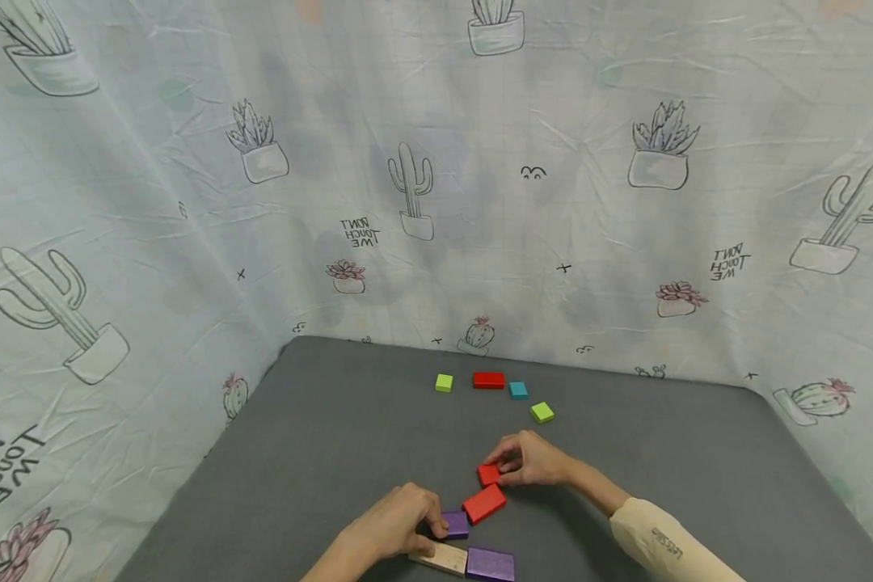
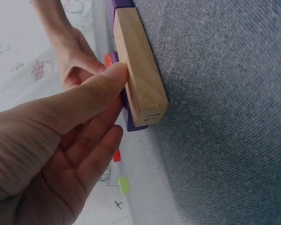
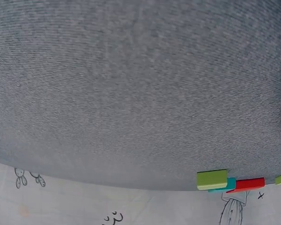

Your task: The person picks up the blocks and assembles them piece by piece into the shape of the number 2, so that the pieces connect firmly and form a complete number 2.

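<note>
In the head view my left hand (image 1: 396,524) has its thumb on a plain wooden block (image 1: 447,558) and its fingers on a purple block (image 1: 456,525) just behind it, pinching the two together. The left wrist view shows the thumb against the side of the wooden block (image 2: 143,70); the fingertips are partly hidden. A second purple block (image 1: 491,564) sits end to end with the wooden one. My right hand (image 1: 531,459) pinches a small red block (image 1: 488,474) between thumb and fingers. Close in front of it lies a larger red block (image 1: 484,503), near the purple block's corner.
Farther back on the grey cloth surface (image 1: 320,420) are a green block (image 1: 444,383), a long red block (image 1: 488,381), a teal block (image 1: 518,391) and another green block (image 1: 541,412). A pale curtain (image 1: 480,242) with cactus drawings hangs around the back and sides.
</note>
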The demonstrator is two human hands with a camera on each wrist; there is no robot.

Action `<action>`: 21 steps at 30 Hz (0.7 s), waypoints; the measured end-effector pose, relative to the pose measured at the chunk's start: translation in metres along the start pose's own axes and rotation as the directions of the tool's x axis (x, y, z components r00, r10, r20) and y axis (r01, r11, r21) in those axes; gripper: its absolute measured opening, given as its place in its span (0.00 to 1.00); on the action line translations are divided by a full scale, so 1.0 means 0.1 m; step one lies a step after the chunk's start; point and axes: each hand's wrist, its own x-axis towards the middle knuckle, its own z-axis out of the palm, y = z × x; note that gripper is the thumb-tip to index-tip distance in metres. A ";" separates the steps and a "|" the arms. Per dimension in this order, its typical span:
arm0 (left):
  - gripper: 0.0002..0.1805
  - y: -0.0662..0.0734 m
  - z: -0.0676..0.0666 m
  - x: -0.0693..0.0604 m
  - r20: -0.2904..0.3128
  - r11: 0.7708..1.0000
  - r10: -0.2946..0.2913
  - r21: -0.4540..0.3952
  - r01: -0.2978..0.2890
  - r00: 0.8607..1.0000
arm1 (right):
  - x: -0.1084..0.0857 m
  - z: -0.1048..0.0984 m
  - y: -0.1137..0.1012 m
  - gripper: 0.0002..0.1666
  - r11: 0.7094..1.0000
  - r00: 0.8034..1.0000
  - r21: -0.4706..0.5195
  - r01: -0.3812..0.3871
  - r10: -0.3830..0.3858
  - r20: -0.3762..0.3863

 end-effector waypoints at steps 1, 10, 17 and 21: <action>0.12 0.00 0.00 0.00 0.002 1.000 -0.002 -0.002 0.002 1.000 | -0.01 0.00 0.00 0.17 1.000 1.000 0.000 -0.007 0.007 -0.001; 0.12 0.00 0.00 -0.01 -0.004 1.000 -0.005 0.015 0.005 1.000 | -0.10 -0.05 -0.02 0.17 1.000 1.000 0.007 -0.004 0.004 -0.007; 0.12 0.01 0.01 -0.01 0.008 1.000 -0.023 0.000 0.023 1.000 | -0.17 -0.09 0.02 0.17 0.998 0.999 0.033 -0.045 0.046 -0.018; 0.12 0.01 0.00 -0.01 0.006 1.000 -0.027 -0.005 0.027 1.000 | -0.18 -0.10 0.04 0.17 0.998 1.000 0.051 -0.031 0.031 -0.002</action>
